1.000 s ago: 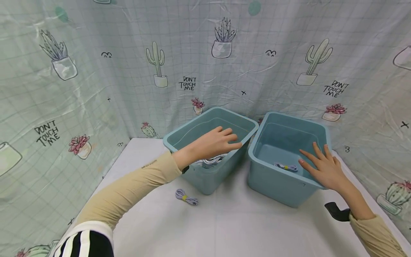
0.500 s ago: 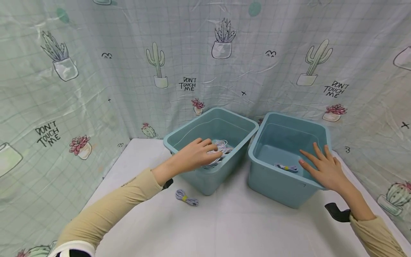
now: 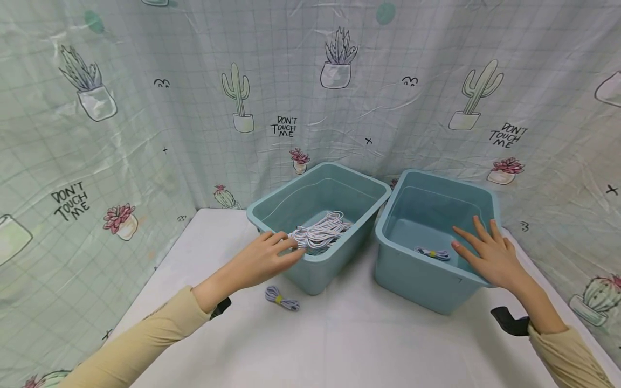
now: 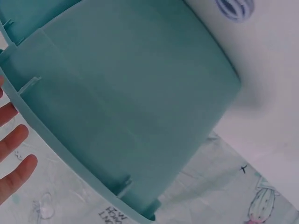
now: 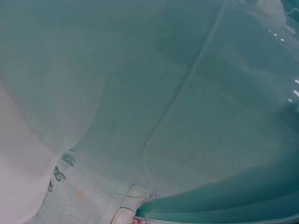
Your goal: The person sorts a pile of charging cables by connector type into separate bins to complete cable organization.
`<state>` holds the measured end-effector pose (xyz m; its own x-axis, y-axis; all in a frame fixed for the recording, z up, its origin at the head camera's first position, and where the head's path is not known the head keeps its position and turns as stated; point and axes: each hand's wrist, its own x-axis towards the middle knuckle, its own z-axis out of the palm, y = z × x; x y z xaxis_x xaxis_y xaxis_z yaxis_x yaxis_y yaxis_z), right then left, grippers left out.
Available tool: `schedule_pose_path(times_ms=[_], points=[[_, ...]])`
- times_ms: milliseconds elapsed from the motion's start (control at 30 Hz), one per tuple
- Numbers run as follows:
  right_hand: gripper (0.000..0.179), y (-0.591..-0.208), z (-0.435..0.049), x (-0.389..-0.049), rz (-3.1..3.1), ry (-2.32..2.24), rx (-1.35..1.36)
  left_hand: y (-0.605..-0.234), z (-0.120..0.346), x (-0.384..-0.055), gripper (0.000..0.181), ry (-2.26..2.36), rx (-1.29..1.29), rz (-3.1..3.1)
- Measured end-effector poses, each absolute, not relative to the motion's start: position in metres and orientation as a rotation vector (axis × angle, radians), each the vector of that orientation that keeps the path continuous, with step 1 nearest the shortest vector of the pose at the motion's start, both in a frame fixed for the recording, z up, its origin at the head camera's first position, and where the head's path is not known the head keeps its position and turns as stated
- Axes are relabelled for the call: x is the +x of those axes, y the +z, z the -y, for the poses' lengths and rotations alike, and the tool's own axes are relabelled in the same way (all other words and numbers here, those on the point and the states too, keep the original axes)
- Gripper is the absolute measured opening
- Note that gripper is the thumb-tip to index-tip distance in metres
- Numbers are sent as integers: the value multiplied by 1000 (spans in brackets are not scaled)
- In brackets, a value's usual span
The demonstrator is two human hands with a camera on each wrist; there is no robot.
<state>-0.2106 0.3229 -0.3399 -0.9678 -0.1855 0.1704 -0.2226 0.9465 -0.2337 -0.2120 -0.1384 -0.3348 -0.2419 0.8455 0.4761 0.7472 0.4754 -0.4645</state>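
My left hand (image 3: 254, 261) hovers at the near left corner of the left blue-green bin (image 3: 315, 272), fingers relaxed and holding nothing. In the left wrist view its fingers (image 4: 16, 140) show beside the bin's rim. Inside that bin lies a heap of white cords (image 3: 322, 230). My right hand (image 3: 494, 257), fingers spread, is over the near right rim of the right bin (image 3: 417, 285). A small cord bundle with a yellow tie (image 3: 433, 253) lies on that bin's floor. The right wrist view shows blue-green bin wall (image 5: 187, 116) but no fingers.
Another cord bundle (image 3: 281, 298), lavender with a yellow tie, lies on the white table (image 3: 335, 345) in front of the left bin. The two bins stand close side by side. A cactus-print curtain (image 3: 310, 97) hangs behind and at both sides.
My left hand has drawn back left and toward me from over the left bin, uncovering the white cords. The right hand and both bins have stayed in place.
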Motion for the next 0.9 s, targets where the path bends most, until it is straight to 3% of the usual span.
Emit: schedule_pose_path(times_ms=[367, 600, 900], points=[[60, -340, -322, -210, 2936, 384, 322, -353, 164, -201, 52, 229, -1271, 2059], [60, -340, -322, -210, 2948, 378, 307, -379, 176, -201, 38, 253, -1294, 2090], [62, -341, -324, -211, 2958, 382, 299, -410, 182, -206, 40, 299, -1341, 2145]])
